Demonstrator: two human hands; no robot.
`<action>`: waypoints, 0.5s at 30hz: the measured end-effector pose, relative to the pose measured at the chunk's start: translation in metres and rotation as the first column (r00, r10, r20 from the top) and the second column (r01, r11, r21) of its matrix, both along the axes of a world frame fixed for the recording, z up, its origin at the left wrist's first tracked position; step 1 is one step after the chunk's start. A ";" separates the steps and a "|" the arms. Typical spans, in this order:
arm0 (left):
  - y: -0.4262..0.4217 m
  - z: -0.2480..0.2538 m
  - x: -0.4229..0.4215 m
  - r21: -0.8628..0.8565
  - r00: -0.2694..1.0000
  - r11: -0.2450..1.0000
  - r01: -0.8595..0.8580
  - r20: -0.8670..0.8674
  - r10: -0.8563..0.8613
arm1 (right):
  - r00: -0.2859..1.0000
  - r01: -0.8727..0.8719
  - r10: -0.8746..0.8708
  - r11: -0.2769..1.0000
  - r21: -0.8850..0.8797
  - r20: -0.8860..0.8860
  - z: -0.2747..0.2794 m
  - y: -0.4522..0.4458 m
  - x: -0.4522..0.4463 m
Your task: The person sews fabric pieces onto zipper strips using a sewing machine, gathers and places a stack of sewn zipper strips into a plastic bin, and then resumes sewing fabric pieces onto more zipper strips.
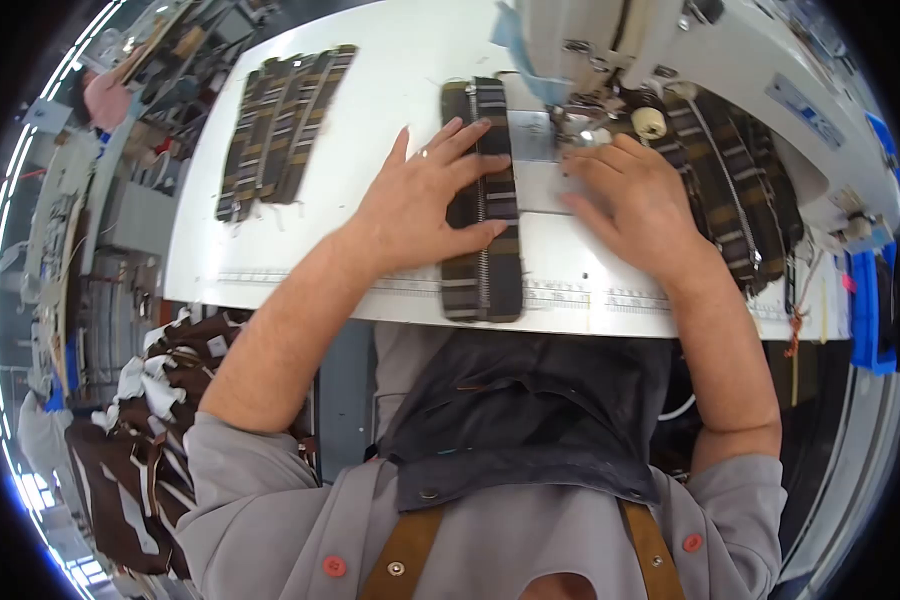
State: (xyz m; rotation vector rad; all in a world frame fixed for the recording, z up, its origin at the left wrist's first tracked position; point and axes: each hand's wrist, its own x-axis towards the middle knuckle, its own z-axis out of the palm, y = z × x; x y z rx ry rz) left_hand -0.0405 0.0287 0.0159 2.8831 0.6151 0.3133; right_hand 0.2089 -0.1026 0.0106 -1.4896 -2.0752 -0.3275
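My left hand [425, 200] lies flat, fingers spread, across a striped brown fabric strip with a metal zipper [482, 280] down its middle. The strip runs lengthwise over the white table, its near end at the front edge. My right hand [635, 195] is over the table just in front of the sewing machine's needle area [580, 125]. Its fingers are bent and slightly blurred, the thumb apart from them, and I see nothing between them. The machine's metal plate [533, 135] shows between the strip and my right hand.
More striped strips [285, 130] lie side by side at the table's left. A pile of zippered striped pieces [735, 190] sits to the right under the machine arm [770, 80]. A ruler scale [610, 298] runs along the front edge. Brown and white pieces [135, 470] hang at lower left.
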 end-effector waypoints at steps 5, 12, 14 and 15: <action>-0.024 0.011 -0.057 -0.120 0.996 0.991 -0.057 0.067 0.066 | 1.000 0.016 -0.016 0.999 -0.052 -0.006 0.000 0.000 -0.002; -0.042 0.016 -0.096 -0.283 0.999 0.959 -0.023 0.021 0.030 | 0.999 0.046 -0.048 0.991 -0.124 -0.010 -0.001 -0.001 -0.002; -0.043 0.010 -0.106 -0.139 0.987 0.981 0.135 -0.071 -0.146 | 0.999 0.044 -0.047 0.993 -0.110 -0.016 -0.002 -0.001 -0.002; -0.039 0.008 -0.112 -0.134 0.986 0.981 0.138 -0.073 -0.149 | 0.999 0.048 -0.050 0.993 -0.105 -0.018 -0.001 -0.001 -0.002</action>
